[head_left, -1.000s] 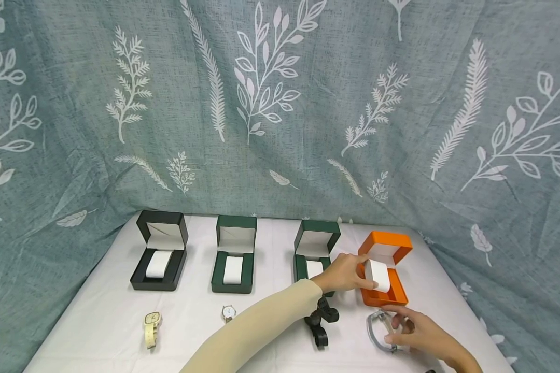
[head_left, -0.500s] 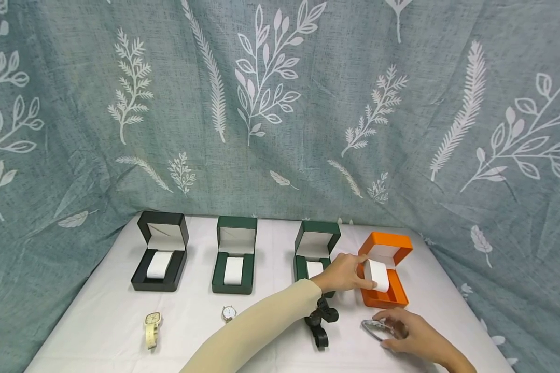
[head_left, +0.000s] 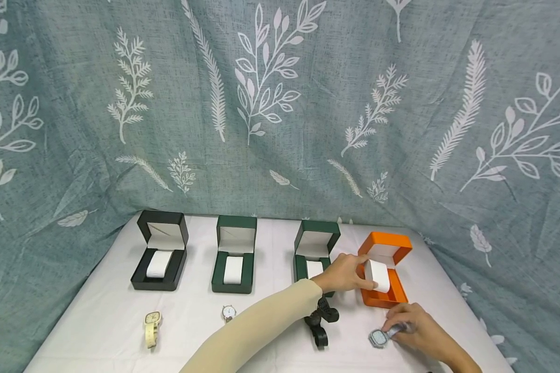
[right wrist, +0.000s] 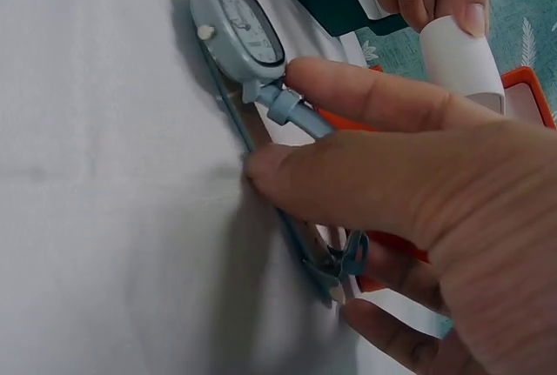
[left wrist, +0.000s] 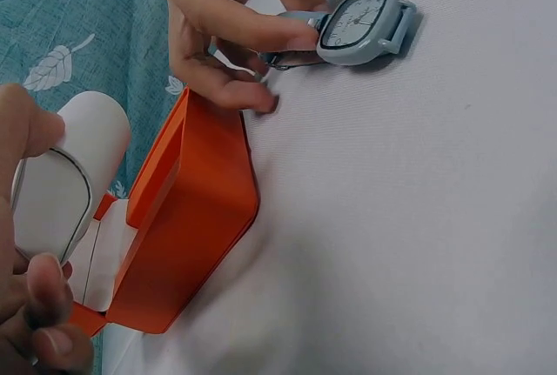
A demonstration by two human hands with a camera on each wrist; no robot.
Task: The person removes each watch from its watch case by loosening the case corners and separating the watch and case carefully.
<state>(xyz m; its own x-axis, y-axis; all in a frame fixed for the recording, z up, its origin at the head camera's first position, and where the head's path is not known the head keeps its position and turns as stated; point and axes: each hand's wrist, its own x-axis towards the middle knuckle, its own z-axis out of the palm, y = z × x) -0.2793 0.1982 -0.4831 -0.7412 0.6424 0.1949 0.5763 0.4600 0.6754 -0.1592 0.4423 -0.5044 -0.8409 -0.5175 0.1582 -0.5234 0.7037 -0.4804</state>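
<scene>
My left hand (head_left: 344, 273) pinches a white watch cushion (head_left: 379, 276) between thumb and fingers, tilted over the open orange watch box (head_left: 388, 239). In the left wrist view the cushion (left wrist: 103, 136) shows its rounded side, with the orange box (left wrist: 196, 210) next to it. Just in front of that box, my right hand (head_left: 416, 329) holds a pale blue wristwatch (head_left: 379, 338) by its strap, low over the white cloth. Its squarish dial faces up. In the right wrist view the thumb and index finger lie along the strap, behind the watch's case (right wrist: 237, 31).
A black watch box (head_left: 158, 264) and two green watch boxes (head_left: 233, 228) (head_left: 313, 238) stand open along the back, each with a white cushion. Nearer lie a cream-strapped watch (head_left: 151, 329), a round-dialled watch (head_left: 228, 313) partly behind my left sleeve (head_left: 261, 331), and a black watch (head_left: 317, 321).
My right hand has turned the pale blue watch: its strap stood as an upright loop, and now the dial faces up at the left end. The left hand and cushion have stayed in place.
</scene>
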